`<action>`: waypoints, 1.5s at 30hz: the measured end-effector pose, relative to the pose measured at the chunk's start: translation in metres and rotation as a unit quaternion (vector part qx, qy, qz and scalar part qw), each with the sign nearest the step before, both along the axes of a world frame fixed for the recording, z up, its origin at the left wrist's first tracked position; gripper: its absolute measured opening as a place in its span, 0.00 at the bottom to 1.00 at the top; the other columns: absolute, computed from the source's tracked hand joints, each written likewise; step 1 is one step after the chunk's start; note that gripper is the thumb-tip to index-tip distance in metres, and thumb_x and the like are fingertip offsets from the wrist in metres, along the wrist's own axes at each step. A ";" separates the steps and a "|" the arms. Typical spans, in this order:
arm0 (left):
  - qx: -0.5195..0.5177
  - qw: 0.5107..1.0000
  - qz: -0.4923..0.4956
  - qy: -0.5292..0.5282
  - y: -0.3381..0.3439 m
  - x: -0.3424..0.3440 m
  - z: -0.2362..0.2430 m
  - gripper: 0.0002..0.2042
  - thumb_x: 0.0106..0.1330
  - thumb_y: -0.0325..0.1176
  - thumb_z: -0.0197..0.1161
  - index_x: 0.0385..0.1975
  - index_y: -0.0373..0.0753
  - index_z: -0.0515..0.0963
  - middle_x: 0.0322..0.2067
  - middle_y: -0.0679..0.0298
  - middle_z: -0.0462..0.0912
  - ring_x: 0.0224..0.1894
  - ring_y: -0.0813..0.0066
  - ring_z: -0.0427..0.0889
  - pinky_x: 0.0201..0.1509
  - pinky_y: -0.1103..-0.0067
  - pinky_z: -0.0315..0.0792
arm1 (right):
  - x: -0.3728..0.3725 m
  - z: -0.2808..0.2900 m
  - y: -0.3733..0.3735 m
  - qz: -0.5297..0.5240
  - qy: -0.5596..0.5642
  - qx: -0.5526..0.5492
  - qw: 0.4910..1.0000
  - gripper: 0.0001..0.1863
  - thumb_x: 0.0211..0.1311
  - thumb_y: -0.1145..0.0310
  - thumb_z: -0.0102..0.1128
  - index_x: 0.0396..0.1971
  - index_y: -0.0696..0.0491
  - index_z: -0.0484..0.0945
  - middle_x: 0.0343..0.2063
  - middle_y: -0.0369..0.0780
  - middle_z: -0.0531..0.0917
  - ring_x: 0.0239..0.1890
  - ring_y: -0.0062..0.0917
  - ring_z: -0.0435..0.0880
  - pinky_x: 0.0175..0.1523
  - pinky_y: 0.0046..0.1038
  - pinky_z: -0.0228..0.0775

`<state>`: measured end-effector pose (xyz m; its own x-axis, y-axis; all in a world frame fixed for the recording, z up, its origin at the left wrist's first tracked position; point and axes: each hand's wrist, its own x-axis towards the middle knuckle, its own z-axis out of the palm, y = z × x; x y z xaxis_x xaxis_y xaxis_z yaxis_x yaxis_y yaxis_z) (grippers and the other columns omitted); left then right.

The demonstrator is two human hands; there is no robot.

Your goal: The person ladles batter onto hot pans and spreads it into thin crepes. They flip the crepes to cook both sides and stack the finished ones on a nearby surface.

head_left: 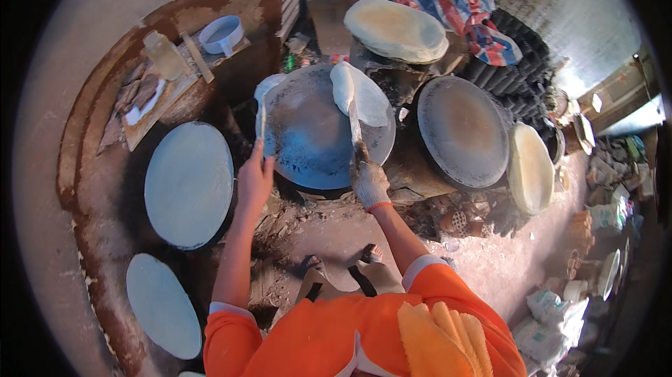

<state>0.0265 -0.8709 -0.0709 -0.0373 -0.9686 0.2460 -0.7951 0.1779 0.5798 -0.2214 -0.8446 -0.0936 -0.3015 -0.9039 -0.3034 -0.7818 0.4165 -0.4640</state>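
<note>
A round griddle [304, 132] lies in front of me, dark and sooty with a bluish sheen. At its upper right is a thin pale flatbread [371, 100], one edge bunched or folded over. My right hand [369, 182], in a soiled glove, is closed on a wooden spatula [355, 125] whose far end meets the folded edge. My bare left hand [255, 177] is closed round a thin stick [262, 118] along the griddle's left side. By the stick's far end is a pale, thin sheet [268, 86] at the griddle's rim; its exact kind is unclear.
To the right stand a second dark griddle [463, 132] and a pile of flatbreads [530, 167]; another stack [395, 27] lies behind. Pale round sheets cover two discs [189, 184] on the left. A board [157, 100] holds a white container [222, 34]. Charcoal briquettes [521, 72] are piled behind.
</note>
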 end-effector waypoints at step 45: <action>0.157 0.770 0.086 0.613 0.033 -0.047 0.033 0.22 0.66 0.31 0.49 0.60 0.47 0.57 0.18 0.66 0.67 0.08 0.83 0.62 0.10 0.83 0.57 | -0.043 -0.001 -0.029 0.319 -0.013 -0.037 0.947 0.30 0.61 0.54 0.45 0.62 0.32 0.49 0.38 0.50 0.78 0.38 0.46 0.79 0.40 0.43 0.71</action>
<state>-0.0202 -0.8377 -0.0376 0.1714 -0.9522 -0.2528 0.3865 -0.1710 0.9063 -0.2640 -0.8739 -0.0946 0.3192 -0.9188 -0.2323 -0.8516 -0.1706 -0.4957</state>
